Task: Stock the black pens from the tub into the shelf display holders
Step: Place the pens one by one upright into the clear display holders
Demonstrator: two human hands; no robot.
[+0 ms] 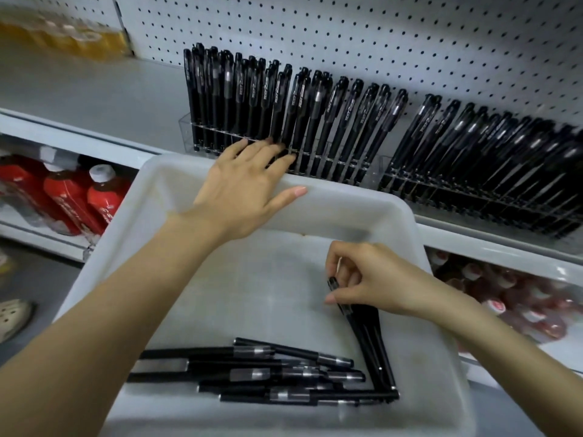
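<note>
left hand spans tub rim; right hand pinches pens.

Red bottles lower left; white pegboard above; pale shoe far left

Loose pens lie in the tub — behind it, two holders side by side on the shelf.

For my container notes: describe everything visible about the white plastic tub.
The white translucent rectangular plastic tub has rounded corners and a thick rim, and sits at the grey metal shelf edge. At its near end loose black pens lie heaped; elsewhere its floor is bare. The left hand reaches over its far rim; the right hand inside pinches some pens.
</note>
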